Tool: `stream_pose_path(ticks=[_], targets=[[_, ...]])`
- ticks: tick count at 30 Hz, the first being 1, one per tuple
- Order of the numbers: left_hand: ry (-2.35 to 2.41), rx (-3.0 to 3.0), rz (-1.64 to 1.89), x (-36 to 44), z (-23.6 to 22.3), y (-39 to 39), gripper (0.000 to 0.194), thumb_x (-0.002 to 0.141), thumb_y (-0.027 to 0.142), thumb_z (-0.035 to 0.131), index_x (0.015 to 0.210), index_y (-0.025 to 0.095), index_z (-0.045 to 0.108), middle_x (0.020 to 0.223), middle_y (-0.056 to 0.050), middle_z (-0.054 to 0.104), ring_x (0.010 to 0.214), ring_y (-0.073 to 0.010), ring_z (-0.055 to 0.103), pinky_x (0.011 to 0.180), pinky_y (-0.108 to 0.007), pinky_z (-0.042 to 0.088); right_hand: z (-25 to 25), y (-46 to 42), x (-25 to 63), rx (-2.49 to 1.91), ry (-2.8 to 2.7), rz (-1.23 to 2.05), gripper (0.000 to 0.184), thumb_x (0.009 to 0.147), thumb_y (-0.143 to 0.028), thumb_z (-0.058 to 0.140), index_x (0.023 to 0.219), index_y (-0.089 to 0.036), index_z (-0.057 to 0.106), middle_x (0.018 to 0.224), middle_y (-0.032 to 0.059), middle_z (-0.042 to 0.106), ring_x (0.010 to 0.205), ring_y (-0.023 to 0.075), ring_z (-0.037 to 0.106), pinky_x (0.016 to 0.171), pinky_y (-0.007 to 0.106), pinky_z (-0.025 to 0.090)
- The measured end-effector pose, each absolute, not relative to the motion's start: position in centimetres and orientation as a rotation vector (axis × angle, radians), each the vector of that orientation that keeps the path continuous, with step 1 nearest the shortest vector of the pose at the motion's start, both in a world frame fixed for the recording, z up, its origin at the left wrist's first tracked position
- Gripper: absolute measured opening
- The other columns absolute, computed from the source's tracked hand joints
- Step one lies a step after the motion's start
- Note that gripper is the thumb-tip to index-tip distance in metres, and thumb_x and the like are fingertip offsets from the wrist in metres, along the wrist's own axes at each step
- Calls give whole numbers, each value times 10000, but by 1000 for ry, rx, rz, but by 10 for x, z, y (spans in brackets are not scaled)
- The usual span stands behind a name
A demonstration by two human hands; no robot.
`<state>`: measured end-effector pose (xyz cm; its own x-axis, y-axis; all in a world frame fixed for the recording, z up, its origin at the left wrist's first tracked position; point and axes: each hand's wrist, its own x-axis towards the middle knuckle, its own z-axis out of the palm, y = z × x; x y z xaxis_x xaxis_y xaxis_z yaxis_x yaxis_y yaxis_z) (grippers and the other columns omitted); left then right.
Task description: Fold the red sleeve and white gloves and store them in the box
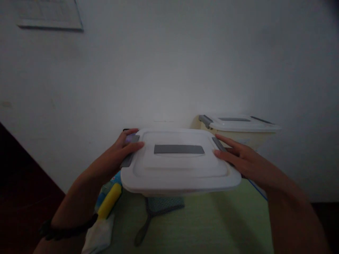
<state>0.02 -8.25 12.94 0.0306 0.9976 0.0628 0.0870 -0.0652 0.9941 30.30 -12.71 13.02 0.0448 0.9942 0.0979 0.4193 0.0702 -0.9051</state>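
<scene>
A white lidded storage box [177, 173] with a grey handle [179, 149] in its lid is held level between my hands, seemingly raised over the green tabletop [201, 225]. My left hand [123, 146] grips its left side by a grey latch [128, 160], thumb on the lid's edge. On the opposite side, my right hand [239, 158] grips the box by the other grey latch [219, 144], thumb and forefinger at the rim. The box's lower part and the undersides of both hands are hidden. Partly below it lies a dark mesh item with a handle [149, 218].
A second lidded box [238, 128] stands behind on the right, against the wall [169, 70]. To the left, near my forearm, are a yellow cylindrical item [109, 201], a white cloth-like item [99, 234] and blue packaging [116, 178]. A framed board [50, 16] hangs upper left.
</scene>
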Motion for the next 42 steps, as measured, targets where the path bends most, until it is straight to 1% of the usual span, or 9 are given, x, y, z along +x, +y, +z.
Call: stream_pose_path(ticks=[6,11,15,18,24,28,35,39,42], targets=[[1293,1594,1044,-3,120,-79,699,684,417,693,1324,338,423,1097,-63,649,901,-271,657,682,-311,558,134,-126,300,-1444,-1343,935,673,736,-388,656,1356,-273,422,479,-73,508,327,76,386,275,166,256],[1345,1555,1056,-4,114,-76,623,726,518,620,1305,335,479,1216,-71,599,995,-291,620,776,-354,535,134,-127,305,-1414,-1393,850,561,744,-400,650,1277,-281,523,773,5,682,387,70,446,271,176,293],[1333,1517,1098,-2,114,-75,624,722,510,628,1306,347,477,1188,-76,606,971,-301,622,784,-380,528,129,-124,309,-1373,-1542,764,604,724,-416,683,1292,-323,502,1287,35,577,784,176,653,505,238,531],[1357,1495,1170,0,118,-75,618,733,489,622,1313,341,469,1166,-76,609,976,-306,617,824,-403,510,126,-120,307,-1356,-1648,691,642,727,-439,677,1320,-306,471,1375,31,498,1057,266,599,755,368,563],[1324,1477,1107,-3,125,-78,576,738,477,604,1284,337,488,1093,-57,647,886,-276,650,725,-338,533,121,-118,297,-1447,-1667,555,581,775,-497,592,1293,-248,500,1251,94,601,948,289,650,769,461,554],[1394,1619,855,-5,128,-80,640,795,543,515,1369,315,349,1260,-72,547,1037,-285,589,884,-386,473,119,-117,300,-1558,-1777,483,499,830,-473,517,1258,-218,524,1089,116,685,820,262,682,750,458,554],[1334,1769,748,-2,126,-80,624,836,559,448,1387,307,299,1368,-54,447,1229,-291,430,1043,-432,315,118,-113,310,-1728,-1950,357,589,846,-524,435,1304,-156,479,1226,142,616,1076,291,603,925,465,474],[1257,1620,720,-2,124,-76,619,821,520,479,1378,301,319,1359,-41,481,1168,-283,502,978,-388,406,122,-117,307,-1834,-1929,319,719,848,-565,367,1351,-54,414,1290,195,553,1180,326,528,1006,492,396],[1146,1529,675,-2,121,-72,594,838,473,450,1382,276,318,1336,-45,517,1128,-271,545,915,-357,464,128,-122,304,-1839,-1874,314,702,848,-585,338,1317,-80,475,1364,153,487,1253,316,455,1061,463,338]])
